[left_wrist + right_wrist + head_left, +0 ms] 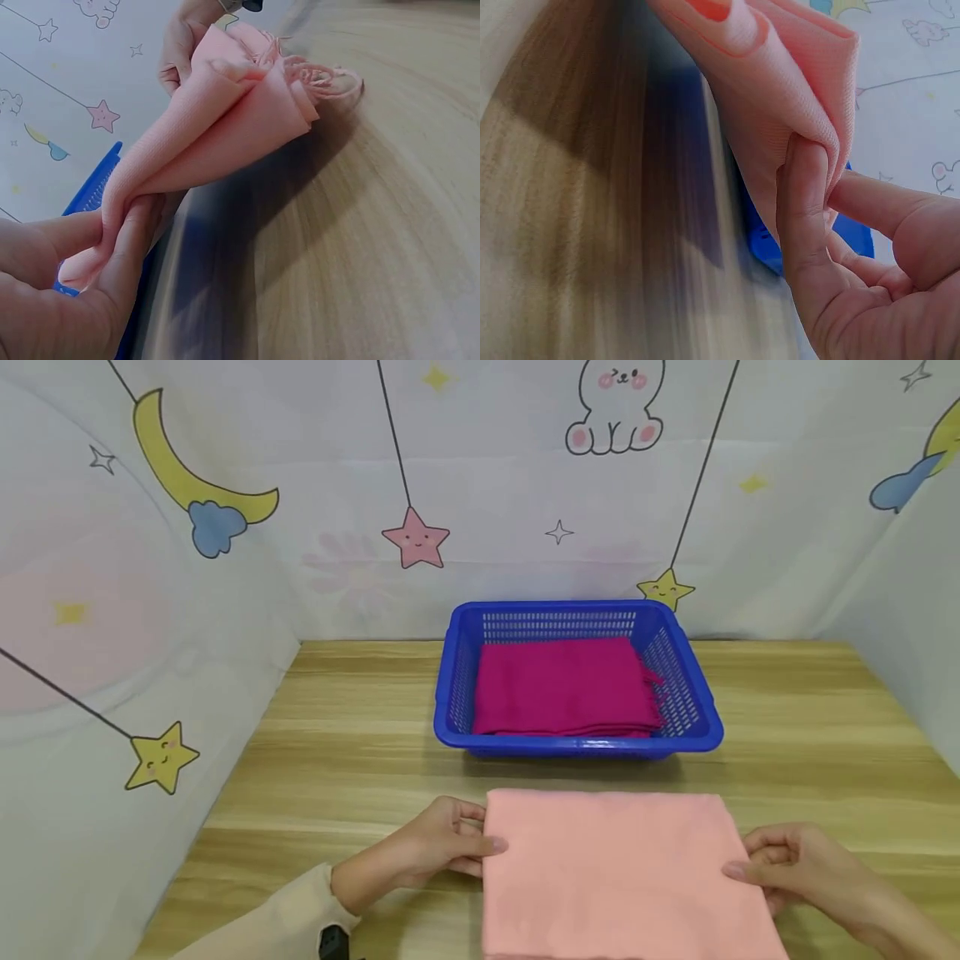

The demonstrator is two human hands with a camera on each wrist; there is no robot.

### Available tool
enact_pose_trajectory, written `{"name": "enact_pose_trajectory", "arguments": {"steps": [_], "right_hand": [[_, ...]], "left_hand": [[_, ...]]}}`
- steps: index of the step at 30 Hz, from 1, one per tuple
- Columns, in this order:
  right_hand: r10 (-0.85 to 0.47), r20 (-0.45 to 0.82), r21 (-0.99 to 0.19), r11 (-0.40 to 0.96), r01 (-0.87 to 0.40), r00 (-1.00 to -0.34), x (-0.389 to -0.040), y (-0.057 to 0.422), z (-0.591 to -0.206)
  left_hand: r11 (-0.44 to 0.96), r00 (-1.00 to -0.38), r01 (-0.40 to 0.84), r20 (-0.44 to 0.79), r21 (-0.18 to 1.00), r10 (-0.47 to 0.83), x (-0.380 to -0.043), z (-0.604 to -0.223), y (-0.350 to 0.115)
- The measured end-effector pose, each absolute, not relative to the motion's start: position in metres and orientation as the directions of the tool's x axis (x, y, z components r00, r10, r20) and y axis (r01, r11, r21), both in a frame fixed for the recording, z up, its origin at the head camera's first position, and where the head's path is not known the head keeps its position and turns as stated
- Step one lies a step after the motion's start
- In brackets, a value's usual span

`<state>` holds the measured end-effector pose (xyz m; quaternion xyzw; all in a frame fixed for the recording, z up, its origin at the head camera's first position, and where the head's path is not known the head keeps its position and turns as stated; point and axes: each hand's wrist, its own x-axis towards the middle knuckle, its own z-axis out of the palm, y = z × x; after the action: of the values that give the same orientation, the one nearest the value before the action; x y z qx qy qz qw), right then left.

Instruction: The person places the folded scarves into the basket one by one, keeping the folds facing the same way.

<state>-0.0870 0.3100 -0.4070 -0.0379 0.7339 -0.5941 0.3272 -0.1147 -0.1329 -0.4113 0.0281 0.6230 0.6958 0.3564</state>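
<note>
A folded pink scarf [615, 868] spans the space between both hands at the front of the head view. The left hand [442, 843] pinches its left edge, thumb on top and fingers beneath. On the opposite edge the right hand [802, 872] grips it the same way. Seen from the left wrist, the scarf [217, 127] is raised over the table, its layers sagging and its fringe showing at one end. The right wrist view shows the folded layers [795, 82] squeezed between thumb and fingers.
Behind the scarf stands a blue plastic basket [577, 744] with a folded magenta scarf [562, 685] inside, fringe toward its right wall. The wooden table [345, 727] meets a white patterned cloth backdrop [495, 460] at the back and sides.
</note>
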Motion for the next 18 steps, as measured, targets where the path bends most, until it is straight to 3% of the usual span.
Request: {"name": "enact_pose_trajectory", "arguments": {"steps": [9, 18], "right_hand": [[-0.484, -0.320, -0.944, 0.237, 0.230, -0.814, -0.086, 0.308, -0.398], [-0.478, -0.326, -0.940, 0.253, 0.227, -0.816, -0.087, 0.299, -0.383]], "left_hand": [[0.002, -0.753, -0.453, -0.384, 0.892, 0.534, -0.117, -0.401, -0.139], [0.011, -0.766, -0.415, -0.356, 0.910, 0.535, -0.117, -0.384, -0.150]]}}
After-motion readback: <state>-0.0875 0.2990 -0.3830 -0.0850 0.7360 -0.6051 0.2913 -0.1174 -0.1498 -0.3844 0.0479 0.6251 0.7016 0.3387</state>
